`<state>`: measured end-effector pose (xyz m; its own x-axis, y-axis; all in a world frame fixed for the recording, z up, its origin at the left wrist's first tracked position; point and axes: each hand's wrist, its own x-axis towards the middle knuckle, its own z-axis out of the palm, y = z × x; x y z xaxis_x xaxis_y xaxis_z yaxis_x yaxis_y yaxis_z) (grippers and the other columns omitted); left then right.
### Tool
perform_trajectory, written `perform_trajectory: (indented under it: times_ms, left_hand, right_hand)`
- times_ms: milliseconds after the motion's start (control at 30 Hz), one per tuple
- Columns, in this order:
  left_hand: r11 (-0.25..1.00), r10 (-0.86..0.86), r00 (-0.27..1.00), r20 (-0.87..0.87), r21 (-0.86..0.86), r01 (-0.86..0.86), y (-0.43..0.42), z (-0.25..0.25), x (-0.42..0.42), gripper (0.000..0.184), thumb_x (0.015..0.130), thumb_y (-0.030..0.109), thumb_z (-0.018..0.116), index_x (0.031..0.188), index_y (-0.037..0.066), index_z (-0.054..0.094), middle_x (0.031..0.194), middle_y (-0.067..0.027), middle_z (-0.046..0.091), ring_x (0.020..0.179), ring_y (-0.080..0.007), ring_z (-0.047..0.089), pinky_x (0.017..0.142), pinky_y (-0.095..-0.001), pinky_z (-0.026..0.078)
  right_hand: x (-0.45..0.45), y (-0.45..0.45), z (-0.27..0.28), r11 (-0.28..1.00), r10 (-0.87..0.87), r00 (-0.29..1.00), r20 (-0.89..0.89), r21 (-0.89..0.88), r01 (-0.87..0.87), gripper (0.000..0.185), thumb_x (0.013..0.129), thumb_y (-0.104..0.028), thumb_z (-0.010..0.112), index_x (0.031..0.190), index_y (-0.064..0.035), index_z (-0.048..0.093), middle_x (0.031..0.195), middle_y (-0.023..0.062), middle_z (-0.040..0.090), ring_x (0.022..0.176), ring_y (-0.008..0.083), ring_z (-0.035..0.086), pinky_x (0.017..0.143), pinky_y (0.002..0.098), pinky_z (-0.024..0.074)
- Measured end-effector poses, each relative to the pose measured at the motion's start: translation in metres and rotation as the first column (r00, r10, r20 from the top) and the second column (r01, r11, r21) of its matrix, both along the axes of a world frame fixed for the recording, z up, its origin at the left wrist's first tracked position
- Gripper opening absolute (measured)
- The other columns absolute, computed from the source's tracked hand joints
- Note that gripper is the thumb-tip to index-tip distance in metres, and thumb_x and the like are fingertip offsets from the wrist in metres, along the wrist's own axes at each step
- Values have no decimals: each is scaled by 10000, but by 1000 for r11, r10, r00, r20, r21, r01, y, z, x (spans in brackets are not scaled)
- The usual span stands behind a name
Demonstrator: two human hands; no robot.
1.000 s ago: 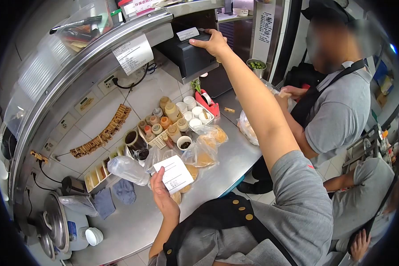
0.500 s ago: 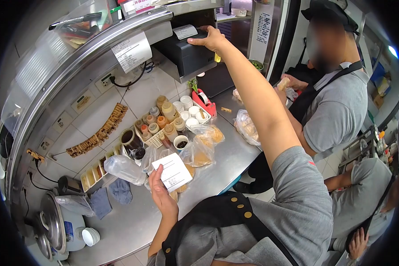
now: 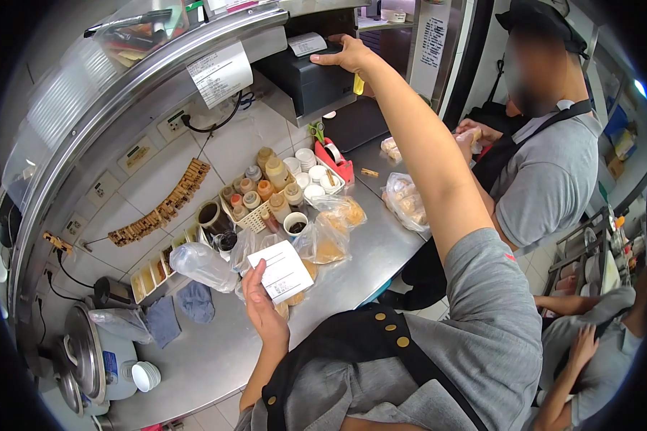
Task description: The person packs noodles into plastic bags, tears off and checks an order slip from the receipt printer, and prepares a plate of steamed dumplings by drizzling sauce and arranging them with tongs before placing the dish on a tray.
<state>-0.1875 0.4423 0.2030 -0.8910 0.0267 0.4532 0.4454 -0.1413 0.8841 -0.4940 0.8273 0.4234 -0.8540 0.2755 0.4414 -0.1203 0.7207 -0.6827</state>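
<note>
My left hand holds a white printed slip between thumb and fingers, above the counter. Reaching up, my right hand rests on top of a black printer, thumb and fingers apart at its upper edge. A short paper strip sticks out of the printer beside the thumb. Another printed receipt hangs from the shelf edge to the left. Below the slip lie plastic bags of buns, next to a white cup with dark contents.
Sauce bottles and small cups stand in a basket. A red tape dispenser, a bag of food, blue cloths and a large lidded pot are on the counter. A co-worker stands at the right, another person behind.
The view has shifted slightly. My hands keep about the same places. The co-worker's hands have moved with a food item, and the person at the lower right has changed posture.
</note>
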Motion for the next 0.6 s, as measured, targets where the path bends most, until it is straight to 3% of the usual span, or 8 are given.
perform_trajectory:
  times_ms: [167, 267, 300, 400, 433, 467, 533, 600]
  left_hand:
    - [999, 19, 1000, 3, -30, -19, -15, -4, 3, 720, 1082, 507, 273, 1417, -106, 447, 1458, -156, 383, 1374, -289, 431, 1153, -392, 330]
    - [999, 30, 1000, -3, -22, -30, -24, -2, 9, 723, 1081, 511, 272, 1409, -106, 456, 1444, -156, 397, 1374, -287, 432, 1151, -393, 331]
    - [999, 31, 999, 9, -13, -31, -27, -2, 11, 727, 1078, 524, 272, 1407, -93, 468, 1441, -167, 392, 1368, -293, 428, 1156, -401, 307]
    - [999, 43, 999, 28, -1, -43, -39, -3, 16, 724, 1076, 530, 272, 1405, -81, 480, 1443, -177, 388, 1363, -297, 426, 1160, -410, 285]
    - [999, 50, 998, 33, 0, -50, -43, -3, 18, 718, 1078, 523, 273, 1405, -83, 479, 1448, -177, 390, 1363, -296, 427, 1158, -410, 287]
    - [998, 60, 997, 37, 2, -60, -47, -3, 21, 718, 1078, 523, 273, 1405, -83, 479, 1448, -177, 390, 1363, -296, 427, 1158, -410, 287]
    - [997, 83, 995, 48, -5, -83, -58, -1, 27, 698, 1082, 506, 274, 1404, -76, 486, 1452, -179, 397, 1361, -296, 432, 1155, -407, 289]
    - [991, 128, 991, 47, -36, -127, -71, 2, 35, 689, 1083, 500, 276, 1401, -72, 493, 1444, -180, 406, 1358, -296, 435, 1155, -405, 289]
  right_hand:
    - [-3, 2, 0, 999, 23, 999, -31, -33, -24, 1128, 539, -570, 940, 1408, 15, 522, 1406, 248, 548, 1321, 345, 526, 1109, 403, 412]
    - [-8, 6, -3, 996, 68, 995, -75, -59, -72, 1109, 541, -531, 955, 1407, 12, 526, 1363, 241, 586, 1294, 337, 553, 1107, 400, 412]
    - [11, -3, 6, 976, 172, 985, -27, -131, -174, 1076, 625, -428, 941, 1448, 58, 448, 1469, 295, 463, 1392, 358, 447, 1170, 406, 311]
    - [21, -10, 12, 953, 227, 974, 0, -207, -222, 1016, 641, -405, 938, 1424, 53, 481, 1437, 266, 507, 1366, 330, 471, 1154, 397, 325]
    - [14, -8, 9, 972, 182, 983, -26, -146, -184, 920, 695, -387, 913, 1394, 54, 510, 1382, 229, 571, 1275, 292, 546, 1098, 383, 381]
    - [19, -14, 8, 970, 192, 981, -22, -145, -193, 920, 695, -387, 913, 1394, 54, 510, 1382, 229, 571, 1275, 292, 546, 1098, 383, 381]
    - [40, -35, 0, 989, -52, 975, -215, -148, 20, 678, 805, -313, 844, 1317, 42, 576, 1197, 197, 677, 1112, 277, 623, 970, 378, 464]
    - [71, -59, -25, 988, -78, 804, -589, -153, -16, 423, 925, -224, 714, 1240, 38, 611, 1159, 172, 684, 1028, 275, 634, 877, 383, 488]
